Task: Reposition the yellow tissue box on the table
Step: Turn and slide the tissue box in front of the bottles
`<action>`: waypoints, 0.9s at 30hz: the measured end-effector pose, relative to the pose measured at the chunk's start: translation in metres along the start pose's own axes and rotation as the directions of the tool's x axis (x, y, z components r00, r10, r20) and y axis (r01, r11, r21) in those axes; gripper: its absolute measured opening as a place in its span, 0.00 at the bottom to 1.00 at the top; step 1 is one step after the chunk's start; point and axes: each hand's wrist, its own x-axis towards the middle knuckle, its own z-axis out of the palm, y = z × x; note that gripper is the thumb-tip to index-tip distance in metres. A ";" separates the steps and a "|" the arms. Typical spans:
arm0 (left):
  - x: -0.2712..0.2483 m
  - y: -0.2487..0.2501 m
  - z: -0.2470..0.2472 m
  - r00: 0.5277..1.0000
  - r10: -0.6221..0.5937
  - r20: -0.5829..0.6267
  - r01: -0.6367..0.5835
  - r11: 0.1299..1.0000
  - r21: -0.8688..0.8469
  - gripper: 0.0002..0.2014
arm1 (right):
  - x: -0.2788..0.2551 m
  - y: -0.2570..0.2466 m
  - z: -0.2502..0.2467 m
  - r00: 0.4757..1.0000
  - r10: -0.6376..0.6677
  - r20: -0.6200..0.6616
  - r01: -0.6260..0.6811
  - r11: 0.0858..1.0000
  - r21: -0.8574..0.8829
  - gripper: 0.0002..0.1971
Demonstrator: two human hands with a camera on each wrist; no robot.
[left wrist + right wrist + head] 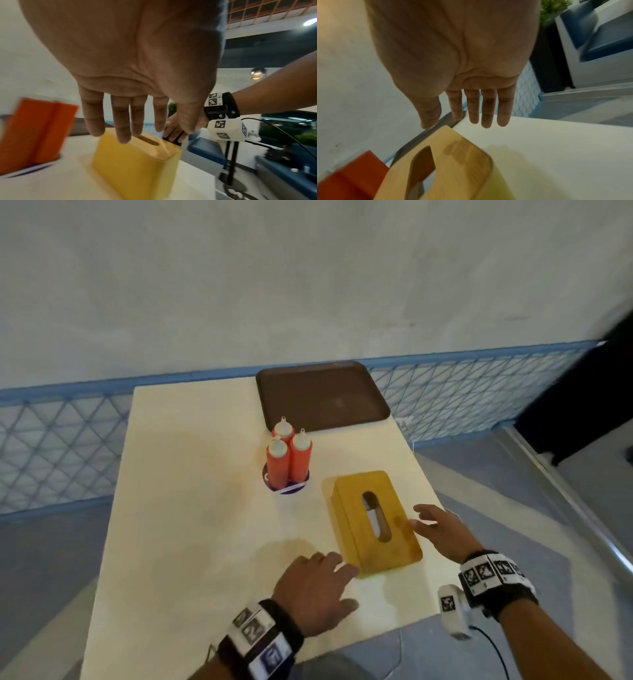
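The yellow tissue box (373,518) lies flat on the cream table (191,508) near its right edge, slot facing up. My left hand (318,583) hovers at the box's near left corner with fingers straight and spread, holding nothing. My right hand (436,529) is open at the box's right side, fingertips close to its top edge; contact is unclear. In the left wrist view the box (137,162) sits below the extended fingers (123,121). From the right wrist, the box (447,165) lies under the straight fingers (486,108).
Three orange squeeze bottles (287,457) stand on a purple-rimmed disc just left of the box's far end. A brown tray (322,395) lies at the table's far edge. The table's right edge (428,481) runs close beside the box.
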 end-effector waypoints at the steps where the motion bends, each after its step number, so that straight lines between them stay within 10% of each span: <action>1: 0.014 0.012 0.000 1.000 0.009 0.016 -0.008 1.000 -0.013 0.27 | -0.004 0.003 0.007 1.000 0.018 -0.016 -0.018 1.000 0.019 0.24; 11: 0.079 0.045 0.050 0.996 -0.079 -0.037 0.083 0.985 0.153 0.40 | -0.009 0.008 0.029 1.000 0.031 -0.003 -0.031 1.000 -0.002 0.27; 19: 0.027 0.022 0.066 0.984 -0.175 -0.040 0.178 0.982 0.063 0.38 | -0.028 -0.007 0.060 0.987 -0.119 0.108 0.125 0.990 -0.058 0.26; 27: -0.085 -0.041 0.078 0.839 -0.508 -0.195 0.520 0.854 0.016 0.29 | -0.041 -0.080 0.154 0.789 -0.408 0.459 0.492 0.868 -0.074 0.35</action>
